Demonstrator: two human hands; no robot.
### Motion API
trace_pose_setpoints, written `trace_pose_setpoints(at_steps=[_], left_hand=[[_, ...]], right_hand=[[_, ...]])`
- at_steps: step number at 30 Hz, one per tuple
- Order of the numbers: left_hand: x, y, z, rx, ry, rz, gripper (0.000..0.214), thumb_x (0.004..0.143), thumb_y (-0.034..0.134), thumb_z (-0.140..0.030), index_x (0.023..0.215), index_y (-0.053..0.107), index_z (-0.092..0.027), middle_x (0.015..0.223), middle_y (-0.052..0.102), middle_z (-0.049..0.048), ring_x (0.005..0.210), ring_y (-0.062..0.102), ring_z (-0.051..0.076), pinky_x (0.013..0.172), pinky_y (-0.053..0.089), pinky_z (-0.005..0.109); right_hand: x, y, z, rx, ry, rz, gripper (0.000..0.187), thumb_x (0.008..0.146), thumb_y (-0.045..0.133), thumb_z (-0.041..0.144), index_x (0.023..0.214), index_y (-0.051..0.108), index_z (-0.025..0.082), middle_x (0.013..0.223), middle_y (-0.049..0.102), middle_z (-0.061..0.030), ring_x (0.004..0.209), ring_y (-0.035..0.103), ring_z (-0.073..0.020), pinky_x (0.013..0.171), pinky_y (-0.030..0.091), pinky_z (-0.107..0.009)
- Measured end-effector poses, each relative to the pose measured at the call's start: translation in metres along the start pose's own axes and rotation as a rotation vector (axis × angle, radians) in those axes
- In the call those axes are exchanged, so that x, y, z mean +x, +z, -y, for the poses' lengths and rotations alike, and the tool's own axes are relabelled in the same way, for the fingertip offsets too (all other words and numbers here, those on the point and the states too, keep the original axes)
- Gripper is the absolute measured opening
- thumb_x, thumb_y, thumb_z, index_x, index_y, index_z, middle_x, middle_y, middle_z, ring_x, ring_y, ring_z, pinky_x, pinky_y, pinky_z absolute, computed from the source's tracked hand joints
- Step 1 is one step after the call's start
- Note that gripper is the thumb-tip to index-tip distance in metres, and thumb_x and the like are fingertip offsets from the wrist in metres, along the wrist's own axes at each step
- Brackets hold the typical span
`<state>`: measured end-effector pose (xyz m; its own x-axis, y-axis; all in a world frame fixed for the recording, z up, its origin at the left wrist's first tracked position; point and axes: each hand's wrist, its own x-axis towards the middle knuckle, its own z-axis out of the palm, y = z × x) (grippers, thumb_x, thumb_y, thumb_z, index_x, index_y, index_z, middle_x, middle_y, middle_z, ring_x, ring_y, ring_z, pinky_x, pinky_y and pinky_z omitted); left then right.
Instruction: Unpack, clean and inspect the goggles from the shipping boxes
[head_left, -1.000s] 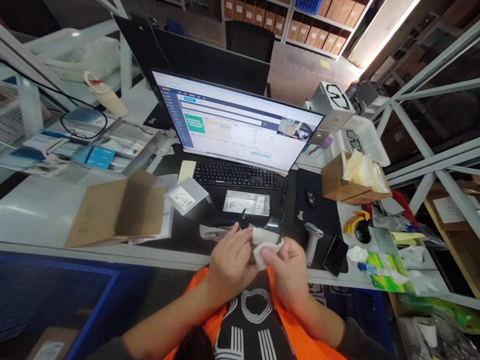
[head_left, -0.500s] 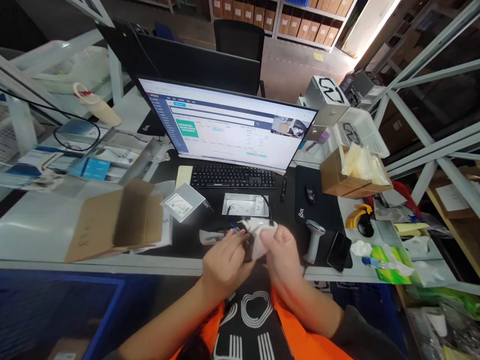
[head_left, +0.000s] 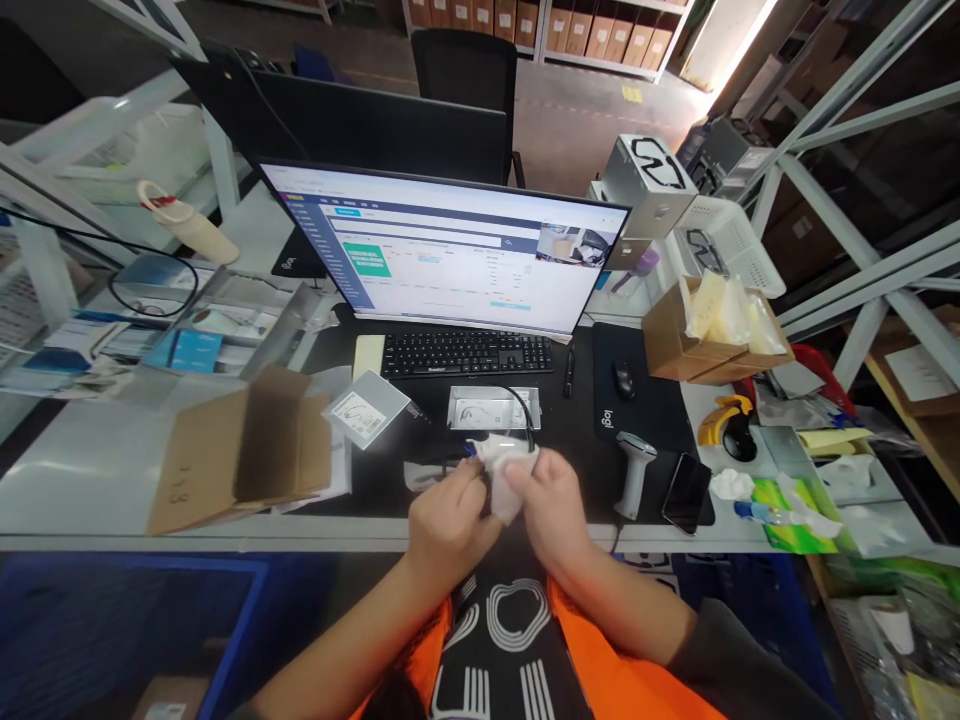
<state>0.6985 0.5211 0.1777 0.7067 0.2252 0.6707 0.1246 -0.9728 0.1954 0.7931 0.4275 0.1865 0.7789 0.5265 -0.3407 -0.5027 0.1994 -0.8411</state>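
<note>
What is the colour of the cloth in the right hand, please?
The cloth is white; it shows best in the head view.

We count two hands [head_left: 448, 518] [head_left: 556, 510], one held white wrapping [head_left: 498, 478], one lit screen [head_left: 450, 262], one keyboard [head_left: 469, 355], one mouse [head_left: 624, 379], one scanner [head_left: 634, 480], one phone [head_left: 687, 493].

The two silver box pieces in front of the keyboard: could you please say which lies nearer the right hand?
The open tray, just beyond the right hand; the labelled piece, turned askew, lies farther left.

Black desk mat [head_left: 375, 485] beneath keyboard [head_left: 466, 354] (also black)
</note>
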Motion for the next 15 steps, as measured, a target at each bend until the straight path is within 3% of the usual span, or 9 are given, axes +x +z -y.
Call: trace_pose_setpoints(at_steps=[2, 4, 7, 10, 12, 15], left_hand=[[0.000, 0.001, 0.000, -0.004, -0.026, 0.004, 0.013, 0.088, 0.055, -0.018, 0.075, 0.052, -0.019, 0.081, 0.075, 0.0129, 0.064, 0.071, 0.021, 0.054, 0.052, 0.029], [0.000, 0.003, -0.002, -0.025, -0.044, 0.004, 0.013, 0.087, 0.056, -0.018, 0.075, 0.053, -0.019, 0.078, 0.074, 0.0129, 0.060, 0.069, 0.021, 0.052, 0.051, 0.029], [0.000, 0.005, -0.006, -0.064, -0.034, 0.014, 0.009, 0.086, 0.061, -0.018, 0.079, 0.055, -0.018, 0.080, 0.075, 0.0123, 0.061, 0.070, 0.021, 0.054, 0.052, 0.029], [0.001, 0.005, -0.008, -0.070, 0.002, 0.009, 0.007, 0.085, 0.064, -0.015, 0.087, 0.058, -0.016, 0.095, 0.077, 0.0151, 0.075, 0.074, 0.022, 0.062, 0.056, 0.029], [0.001, 0.004, -0.006, -0.065, -0.007, 0.011, 0.007, 0.085, 0.063, -0.015, 0.085, 0.056, -0.017, 0.100, 0.076, 0.0165, 0.082, 0.075, 0.023, 0.065, 0.057, 0.029], [0.001, 0.002, -0.002, -0.062, -0.061, 0.023, 0.014, 0.086, 0.058, -0.014, 0.075, 0.051, -0.019, 0.089, 0.076, 0.0146, 0.075, 0.074, 0.023, 0.059, 0.055, 0.029]], right_hand=[[-0.010, -0.003, -0.010, -0.122, -0.076, 0.007, 0.065, 0.056, 0.089, 0.032, 0.050, 0.025, 0.021, 0.051, 0.034, 0.0079, 0.052, 0.030, -0.0064, 0.049, 0.030, -0.021], [-0.011, -0.006, -0.008, -0.110, -0.052, 0.023, 0.066, 0.052, 0.091, 0.029, 0.049, 0.026, 0.020, 0.050, 0.037, 0.0075, 0.052, 0.032, -0.0064, 0.050, 0.031, -0.021], [0.010, -0.007, 0.011, 0.099, 0.151, 0.029, 0.070, 0.045, 0.094, 0.029, 0.054, 0.025, 0.021, 0.051, 0.041, 0.0080, 0.051, 0.038, -0.0071, 0.051, 0.034, -0.020], [0.029, -0.005, 0.023, 0.244, 0.306, 0.034, 0.071, 0.043, 0.095, 0.030, 0.057, 0.027, 0.021, 0.060, 0.051, 0.0058, 0.058, 0.048, -0.0093, 0.060, 0.044, -0.023], [0.027, -0.003, 0.015, 0.242, 0.262, 0.026, 0.067, 0.047, 0.095, 0.034, 0.058, 0.029, 0.021, 0.064, 0.055, 0.0042, 0.062, 0.051, -0.0107, 0.064, 0.046, -0.025], [0.004, -0.003, -0.010, 0.064, 0.046, -0.002, 0.064, 0.055, 0.092, 0.033, 0.056, 0.029, 0.021, 0.055, 0.046, 0.0066, 0.054, 0.042, -0.0082, 0.054, 0.038, -0.022]])
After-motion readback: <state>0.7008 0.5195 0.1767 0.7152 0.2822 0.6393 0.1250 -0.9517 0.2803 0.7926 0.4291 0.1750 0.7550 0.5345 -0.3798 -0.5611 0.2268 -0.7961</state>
